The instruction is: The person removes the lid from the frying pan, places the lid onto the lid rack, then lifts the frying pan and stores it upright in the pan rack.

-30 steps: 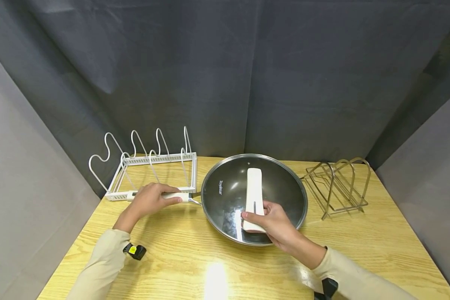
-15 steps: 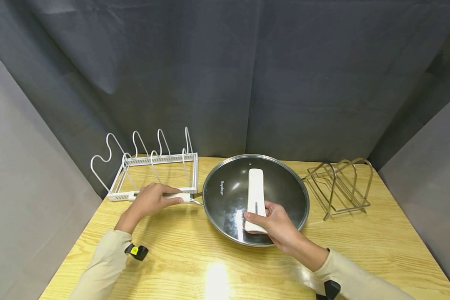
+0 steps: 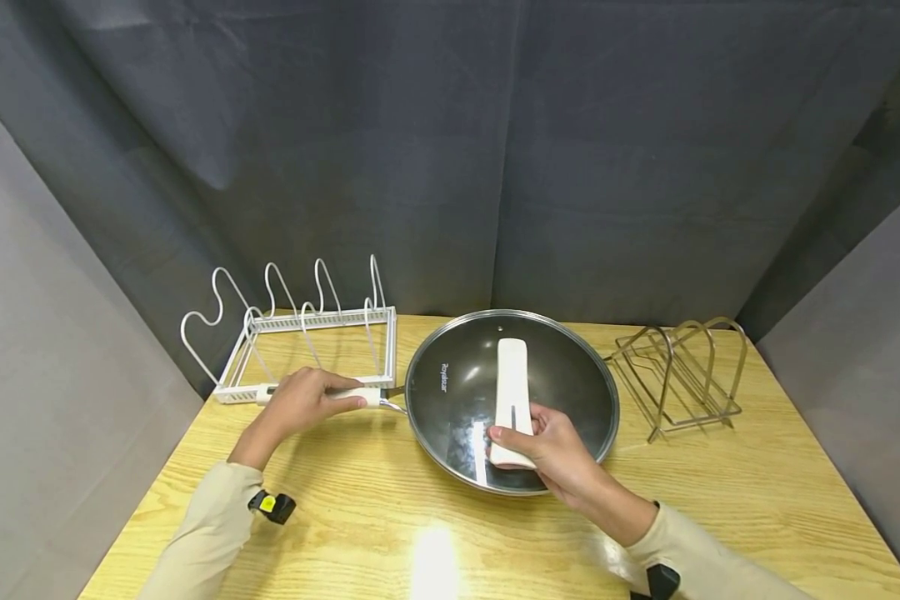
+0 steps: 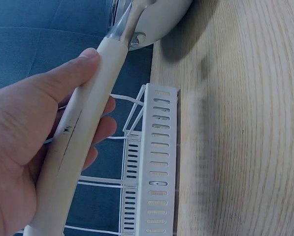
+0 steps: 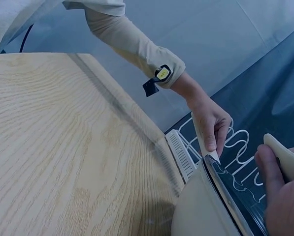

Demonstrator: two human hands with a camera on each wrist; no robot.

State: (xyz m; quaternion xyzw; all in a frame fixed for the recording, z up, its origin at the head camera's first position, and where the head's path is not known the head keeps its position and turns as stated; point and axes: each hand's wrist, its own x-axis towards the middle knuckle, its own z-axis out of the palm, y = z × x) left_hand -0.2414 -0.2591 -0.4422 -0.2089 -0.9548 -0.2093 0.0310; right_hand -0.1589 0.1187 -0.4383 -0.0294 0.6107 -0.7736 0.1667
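A wok (image 5: 198, 209) with a pale outer wall stands on the wooden table, covered by a glass lid (image 3: 450, 417) with a metal rim. My left hand (image 3: 300, 406) is wrapped round the wok's long cream handle (image 4: 82, 115), thumb along its top and fingertips showing beyond it in the left wrist view. The lid carries a long white upright handle (image 3: 512, 383). Its near end is pinched by my right hand (image 3: 558, 450), thumb on the upper face and fingers on the far side. The lid appears seated on the wok.
Behind my left hand stands a white wire pan rack (image 3: 390, 346), close to the wok handle. A bronze-coloured wire rack (image 3: 693, 423) is on the table (image 3: 360, 533) to the right of the wok. A dark curtain (image 3: 450, 167) hangs behind.
The head view has shifted very slightly. Both hands keep the same holds, and the wok, lid and racks stay in place.
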